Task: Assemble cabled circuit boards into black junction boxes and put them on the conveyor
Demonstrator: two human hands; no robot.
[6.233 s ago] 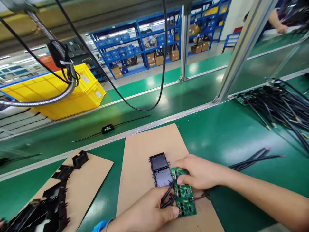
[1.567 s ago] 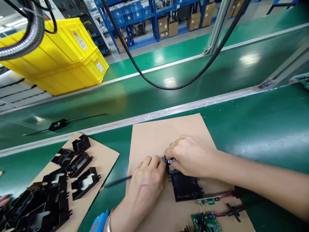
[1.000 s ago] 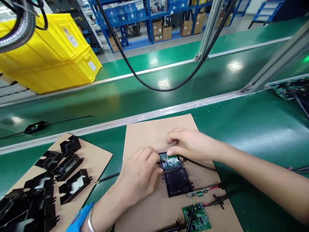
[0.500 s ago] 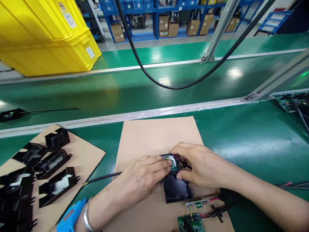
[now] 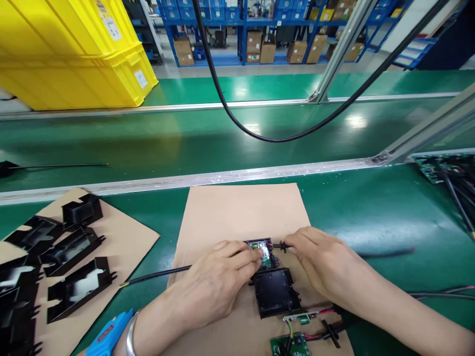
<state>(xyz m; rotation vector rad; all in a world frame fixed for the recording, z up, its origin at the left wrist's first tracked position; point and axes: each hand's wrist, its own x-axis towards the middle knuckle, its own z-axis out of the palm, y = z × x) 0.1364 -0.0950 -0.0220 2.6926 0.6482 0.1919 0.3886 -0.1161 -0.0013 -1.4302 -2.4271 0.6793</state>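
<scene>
Out to three o'clock slides your right hand (image 5: 328,257), pinching the thin black cable (image 5: 276,245); your left hand (image 5: 220,277) presses the green rectangular circuit board (image 5: 266,256), its grip unclear.

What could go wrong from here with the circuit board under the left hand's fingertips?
The right hand pinches the short cable beside the black case; a firm pull might shift the circuit board under the left hand or strain its wires.

The long cable emerges from under the left hand, so that hand could drag it.

The lower green board has wires leading towards the right forearm, which might snag them.
</scene>
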